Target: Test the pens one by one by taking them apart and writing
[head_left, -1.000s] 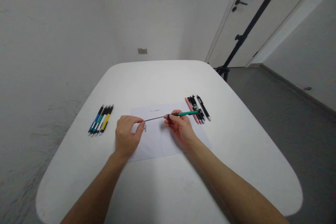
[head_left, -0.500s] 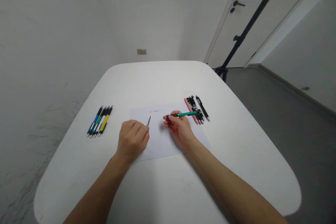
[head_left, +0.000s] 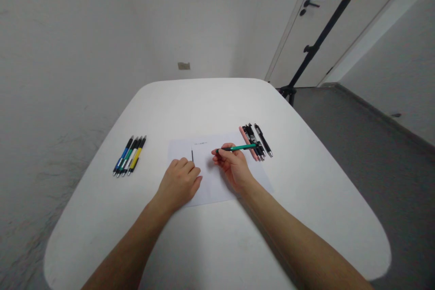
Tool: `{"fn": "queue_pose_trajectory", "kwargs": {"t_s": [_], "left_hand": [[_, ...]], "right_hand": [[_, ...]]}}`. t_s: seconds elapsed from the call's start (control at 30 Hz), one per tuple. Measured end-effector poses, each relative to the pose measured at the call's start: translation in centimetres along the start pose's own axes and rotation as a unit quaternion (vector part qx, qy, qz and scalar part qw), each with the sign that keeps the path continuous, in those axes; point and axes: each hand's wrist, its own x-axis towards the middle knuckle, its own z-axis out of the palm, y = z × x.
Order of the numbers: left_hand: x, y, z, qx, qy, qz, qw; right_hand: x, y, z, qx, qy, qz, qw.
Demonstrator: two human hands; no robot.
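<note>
My right hand (head_left: 234, 168) is shut on a green-barrelled pen (head_left: 238, 148), which points left over a sheet of white paper (head_left: 207, 161). Just left of the pen's tip stands a thin black pen refill (head_left: 192, 155), apart from the pen. Its lower end meets the fingertips of my left hand (head_left: 179, 184), which rests palm down on the paper's lower left part. I cannot tell whether those fingers hold the refill or only lie next to it.
Several blue, green, white and yellow pens (head_left: 129, 156) lie side by side on the white table (head_left: 204, 104). Several black and pink pens (head_left: 254, 142) lie right of my right hand. A door (head_left: 306, 31) and a black tripod stand (head_left: 314, 45) are beyond the table.
The refill no longer reaches the green pen. My left hand has moved right and nearer me, from pinching the refill's end to lying palm down. My right hand has barely moved.
</note>
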Motion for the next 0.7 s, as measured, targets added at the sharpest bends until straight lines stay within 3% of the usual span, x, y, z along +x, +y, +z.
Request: {"fn": "queue_pose_trajectory", "kwargs": {"t_s": [0.3, 0.4, 0.47, 0.57, 0.63, 0.7], "left_hand": [[-0.1, -0.2, 0.2, -0.005, 0.017, -0.033, 0.999], [-0.2, -0.4, 0.3, -0.003, 0.033, -0.048, 0.998], [-0.3, -0.6, 0.3, 0.001, 0.047, -0.065, 0.997], [-0.3, -0.9, 0.2, 0.008, 0.066, -0.09, 0.994], [-0.3, -1.0, 0.2, 0.009, 0.076, -0.102, 0.992], [-0.3, -1.0, 0.1, 0.006, 0.086, -0.109, 0.99]], "right_hand": [[-0.1, 0.0, -0.1, -0.011, -0.011, 0.002, 1.0], [-0.1, 0.1, -0.2, -0.103, -0.021, -0.028, 0.994], [-0.2, 0.3, -0.2, -0.24, -0.037, -0.073, 0.967], [-0.6, 0.5, -0.3, -0.449, -0.077, -0.148, 0.878], [-0.9, 0.6, -0.2, -0.521, -0.104, -0.187, 0.826], [-1.1, 0.6, -0.2, -0.543, -0.12, -0.208, 0.805]]}}
